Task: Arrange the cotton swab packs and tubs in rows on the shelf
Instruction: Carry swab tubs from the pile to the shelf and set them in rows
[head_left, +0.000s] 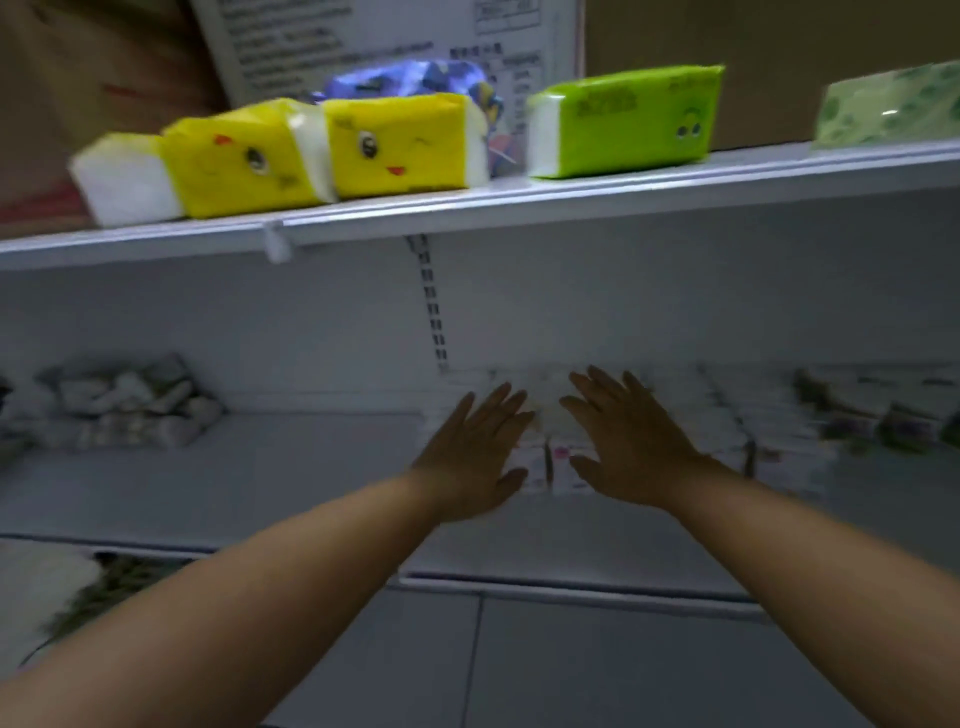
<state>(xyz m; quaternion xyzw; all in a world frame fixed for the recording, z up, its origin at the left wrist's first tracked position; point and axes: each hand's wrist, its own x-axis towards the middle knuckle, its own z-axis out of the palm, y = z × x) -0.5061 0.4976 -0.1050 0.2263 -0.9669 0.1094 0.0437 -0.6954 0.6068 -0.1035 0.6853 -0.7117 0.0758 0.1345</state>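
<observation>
White cotton swab packs (550, 457) lie in rows on the middle shelf (234, 483), blurred by motion. Both my hands reach over them with straight, spread fingers. My left hand (472, 452) lies flat on the left side of the packs, and my right hand (628, 441) lies flat on the right side. More white packs (727, 421) continue in rows to the right. I cannot tell whether any tubs are among them.
A heap of small white packets (130, 405) sits at the shelf's back left. The upper shelf (519, 202) holds yellow tissue packs (322, 150) and a green pack (623, 119). Green-and-purple printed packs (872, 415) lie at the far right.
</observation>
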